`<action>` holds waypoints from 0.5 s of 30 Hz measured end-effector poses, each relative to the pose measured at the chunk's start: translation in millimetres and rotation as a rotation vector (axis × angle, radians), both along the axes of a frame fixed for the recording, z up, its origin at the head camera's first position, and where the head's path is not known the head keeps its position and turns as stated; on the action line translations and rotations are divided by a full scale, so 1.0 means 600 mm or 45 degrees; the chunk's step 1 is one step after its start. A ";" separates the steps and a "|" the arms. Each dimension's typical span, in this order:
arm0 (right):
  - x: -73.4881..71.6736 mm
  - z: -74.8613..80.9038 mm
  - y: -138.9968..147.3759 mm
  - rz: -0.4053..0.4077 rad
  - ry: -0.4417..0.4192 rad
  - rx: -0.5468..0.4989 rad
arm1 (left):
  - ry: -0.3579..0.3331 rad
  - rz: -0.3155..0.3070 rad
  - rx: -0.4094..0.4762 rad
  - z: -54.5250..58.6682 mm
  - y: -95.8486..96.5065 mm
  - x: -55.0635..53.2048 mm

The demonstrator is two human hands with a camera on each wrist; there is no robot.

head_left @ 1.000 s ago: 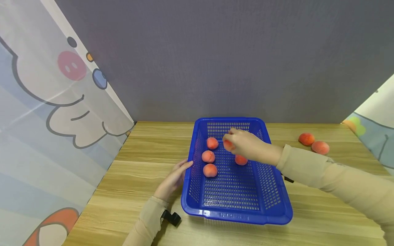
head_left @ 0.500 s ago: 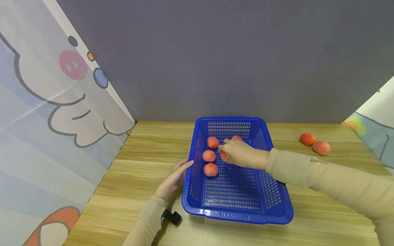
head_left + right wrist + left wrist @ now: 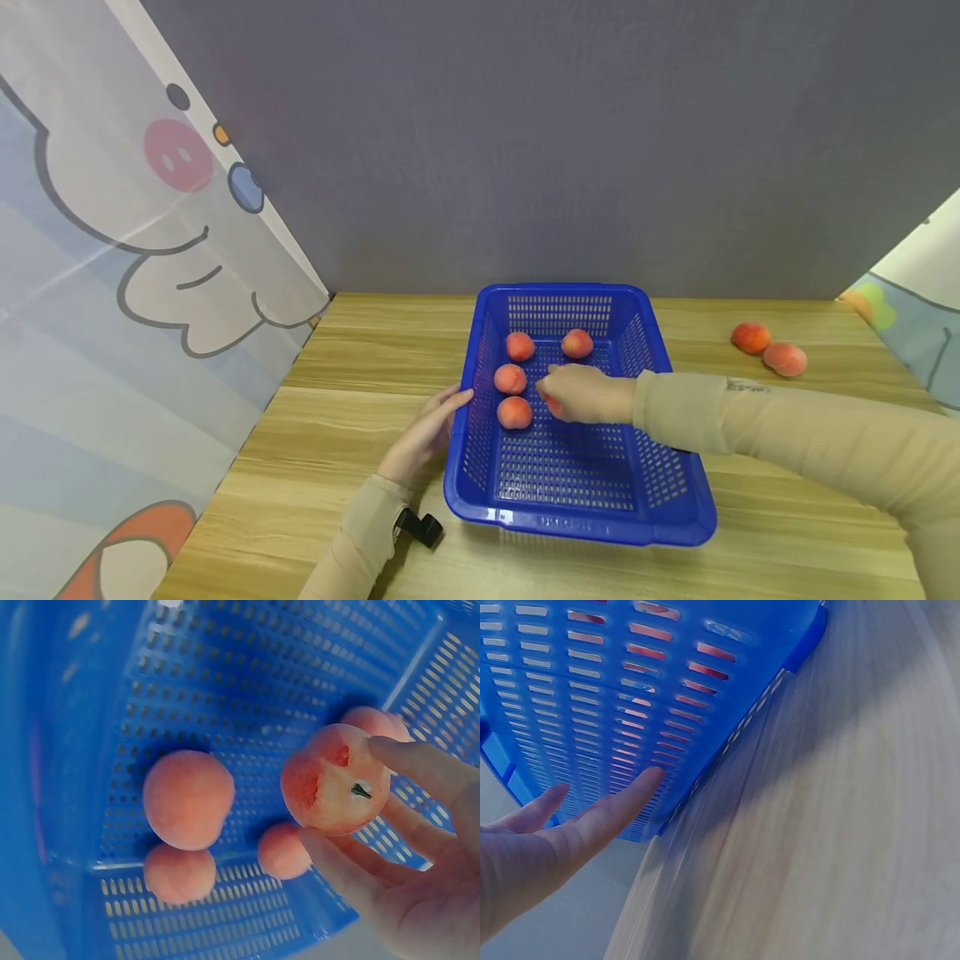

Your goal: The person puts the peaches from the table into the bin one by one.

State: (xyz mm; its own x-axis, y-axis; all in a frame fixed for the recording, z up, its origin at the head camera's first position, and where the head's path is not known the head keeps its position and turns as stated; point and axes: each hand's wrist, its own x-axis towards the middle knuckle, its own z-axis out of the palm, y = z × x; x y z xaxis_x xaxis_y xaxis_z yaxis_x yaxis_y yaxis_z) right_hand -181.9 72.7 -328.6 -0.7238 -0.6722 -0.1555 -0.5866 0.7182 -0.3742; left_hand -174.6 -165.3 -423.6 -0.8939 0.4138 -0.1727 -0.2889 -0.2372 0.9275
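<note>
A blue perforated plastic basket (image 3: 577, 529) stands on the table in the head view. My right hand (image 3: 581, 393) is inside it, holding a peach (image 3: 336, 780) between thumb and fingers; the right wrist view shows its green stem mark. Along the basket's left side lie three more peaches (image 3: 510, 379) in a column. Another peach (image 3: 577, 343) lies at the back right of the basket floor. My left hand (image 3: 420, 437) rests against the basket's left side, one fingertip at the rim. In the left wrist view its fingers (image 3: 622, 802) look straight along the slotted outer wall.
Two peaches, one redder (image 3: 751, 337) and one paler (image 3: 785, 359), lie side by side on the wooden table (image 3: 360, 358) right of the basket. A grey panel (image 3: 562, 150) rises behind the table. Cartoon-printed sheets (image 3: 150, 333) hang at both sides.
My right hand has left one peach at the basket's back right, taken hold of the peach that lay in front of it, and moved slightly nearer. My left hand has stayed put.
</note>
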 end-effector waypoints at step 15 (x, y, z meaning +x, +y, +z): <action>-0.011 -0.016 0.011 0.179 0.294 0.186 | 0.023 -0.032 0.012 -0.001 -0.002 0.000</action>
